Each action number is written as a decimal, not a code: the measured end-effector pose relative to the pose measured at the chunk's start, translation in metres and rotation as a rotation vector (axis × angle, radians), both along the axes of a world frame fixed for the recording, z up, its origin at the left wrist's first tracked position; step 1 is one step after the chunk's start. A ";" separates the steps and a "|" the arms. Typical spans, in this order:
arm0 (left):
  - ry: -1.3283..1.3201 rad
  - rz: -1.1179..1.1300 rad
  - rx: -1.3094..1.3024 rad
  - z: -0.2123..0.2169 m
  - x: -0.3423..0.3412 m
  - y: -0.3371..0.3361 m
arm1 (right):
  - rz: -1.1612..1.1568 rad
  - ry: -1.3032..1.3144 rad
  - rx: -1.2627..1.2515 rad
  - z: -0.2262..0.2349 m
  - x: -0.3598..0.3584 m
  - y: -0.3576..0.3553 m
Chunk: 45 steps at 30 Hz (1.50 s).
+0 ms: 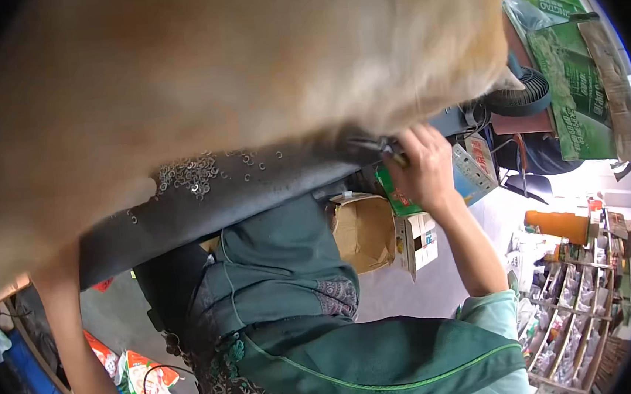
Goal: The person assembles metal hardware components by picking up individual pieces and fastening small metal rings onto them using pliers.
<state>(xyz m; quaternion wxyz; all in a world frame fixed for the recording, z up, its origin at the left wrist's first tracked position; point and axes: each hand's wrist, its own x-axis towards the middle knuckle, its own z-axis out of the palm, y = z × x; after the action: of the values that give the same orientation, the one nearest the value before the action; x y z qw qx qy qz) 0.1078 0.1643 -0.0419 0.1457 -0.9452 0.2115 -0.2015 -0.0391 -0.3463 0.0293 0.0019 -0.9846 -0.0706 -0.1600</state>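
A large blurred body of tan and cream fur (260, 60), apparently a cat with a pointed ear at its right end, fills the upper view close to the camera. Below its edge, my right hand (426, 164) is closed around a dark metal tool (374, 145), whose kind is blurred and partly covered. My left forearm (69, 320) rises at the left, but the hand and its fingers are hidden behind the fur. Many small metal rings (192, 177) lie in a loose pile on the dark work table (256, 194), with a few scattered around.
Under the table stands an open cardboard box (366, 230). A small black fan (521, 95) and green cartons (570, 88) are at the right. Further down is a divided rack (569, 318) of bagged items. Printed bags (152, 380) lie on the floor at lower left.
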 end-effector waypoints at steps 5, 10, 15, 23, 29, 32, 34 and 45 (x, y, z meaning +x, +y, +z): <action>0.300 -0.023 -0.307 0.053 -0.003 -0.038 | 0.046 0.009 -0.100 -0.011 0.008 -0.038; 0.494 0.244 -0.952 0.050 -0.004 -0.028 | 0.013 0.223 -0.034 0.001 0.021 -0.034; 0.662 -0.005 -2.465 0.045 -0.011 -0.002 | 0.058 0.313 0.006 0.006 0.036 -0.039; 0.466 0.095 -1.929 0.044 -0.007 -0.053 | 0.094 0.146 -0.015 0.009 0.030 0.014; 0.180 -0.036 -0.707 0.066 -0.014 -0.061 | 0.047 0.257 0.161 0.011 0.029 0.014; 0.268 -0.178 -0.451 0.078 0.005 -0.056 | 0.054 0.264 0.142 0.012 0.029 0.011; 0.295 -0.379 -0.297 0.080 0.019 -0.047 | 0.044 0.278 0.131 0.014 0.031 0.013; 0.301 -0.348 -0.447 0.070 0.037 -0.058 | 0.014 0.309 0.133 0.018 0.032 0.015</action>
<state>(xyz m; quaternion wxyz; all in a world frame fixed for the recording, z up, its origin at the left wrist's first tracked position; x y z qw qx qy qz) 0.1443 0.1064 0.0283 -0.1351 -0.9227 0.3398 -0.1226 -0.0070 -0.3312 0.0477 0.0791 -0.9947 -0.0654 -0.0111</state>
